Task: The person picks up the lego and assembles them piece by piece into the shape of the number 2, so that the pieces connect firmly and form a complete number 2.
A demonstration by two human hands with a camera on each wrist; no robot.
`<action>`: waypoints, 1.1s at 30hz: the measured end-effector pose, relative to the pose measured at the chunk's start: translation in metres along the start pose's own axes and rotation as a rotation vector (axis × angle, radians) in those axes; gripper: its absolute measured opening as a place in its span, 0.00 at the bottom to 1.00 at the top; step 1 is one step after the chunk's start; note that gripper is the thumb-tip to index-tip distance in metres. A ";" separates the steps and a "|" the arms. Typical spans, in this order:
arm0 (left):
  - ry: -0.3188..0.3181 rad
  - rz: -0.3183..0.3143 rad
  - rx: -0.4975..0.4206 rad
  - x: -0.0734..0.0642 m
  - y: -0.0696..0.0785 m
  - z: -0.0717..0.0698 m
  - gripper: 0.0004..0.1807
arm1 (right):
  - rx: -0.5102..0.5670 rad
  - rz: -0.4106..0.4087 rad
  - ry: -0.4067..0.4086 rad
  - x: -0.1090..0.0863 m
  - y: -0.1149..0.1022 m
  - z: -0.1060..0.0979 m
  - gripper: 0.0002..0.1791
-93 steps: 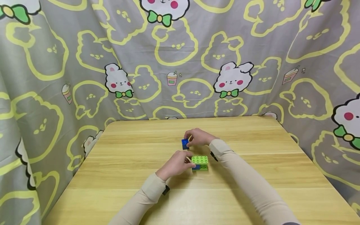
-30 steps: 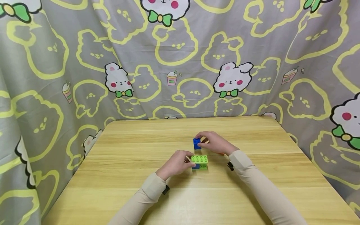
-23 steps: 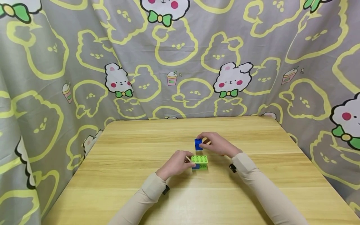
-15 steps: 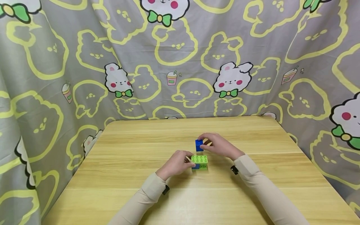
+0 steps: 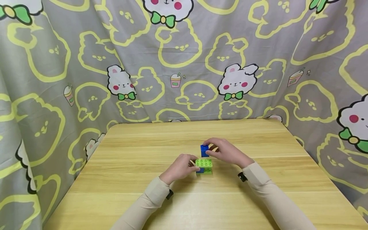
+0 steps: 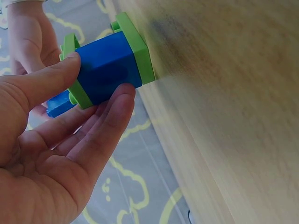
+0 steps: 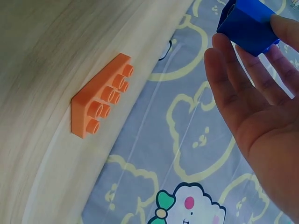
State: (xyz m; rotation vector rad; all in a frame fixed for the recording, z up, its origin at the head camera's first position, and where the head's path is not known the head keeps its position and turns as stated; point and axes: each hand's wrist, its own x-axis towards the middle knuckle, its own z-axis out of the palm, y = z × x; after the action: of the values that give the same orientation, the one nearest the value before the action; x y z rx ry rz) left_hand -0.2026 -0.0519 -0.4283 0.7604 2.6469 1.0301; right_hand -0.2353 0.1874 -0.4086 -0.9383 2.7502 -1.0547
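My left hand (image 5: 179, 169) grips the left end of a small stack of toy building bricks on the table. The stack has a light green studded plate (image 5: 203, 163) on top, a blue brick (image 6: 112, 67) under its left part and another green plate (image 6: 136, 49) at the base. Thumb and fingers lie on opposite sides of it in the left wrist view. Just behind and above the stack, my right hand (image 5: 227, 152) pinches a separate blue brick (image 5: 204, 152) between thumb and fingers. Its hollow underside (image 7: 228, 13) partly shows in the right wrist view.
An orange studded brick (image 7: 100, 98) lies on the wooden table (image 5: 138, 143), seen in the right wrist view; my right hand hides it in the head view. A patterned grey curtain (image 5: 198, 111) hangs behind the table's far edge.
My right hand has carried the blue brick to the right, then a little nearer the green-topped stack. My left hand and the stack stay in place.
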 end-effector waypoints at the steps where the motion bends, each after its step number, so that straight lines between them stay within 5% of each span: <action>1: -0.001 -0.007 -0.001 0.000 0.000 0.000 0.20 | 0.003 0.000 0.001 -0.001 0.000 0.000 0.19; 33: 0.006 0.002 0.005 -0.001 0.000 0.001 0.20 | -0.024 -0.085 -0.003 -0.027 -0.011 -0.003 0.18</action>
State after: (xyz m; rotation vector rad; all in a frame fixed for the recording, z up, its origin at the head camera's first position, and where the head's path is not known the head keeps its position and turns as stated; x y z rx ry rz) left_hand -0.2016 -0.0519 -0.4286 0.7627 2.6549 1.0289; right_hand -0.2085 0.1975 -0.4033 -1.0686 2.7490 -1.0334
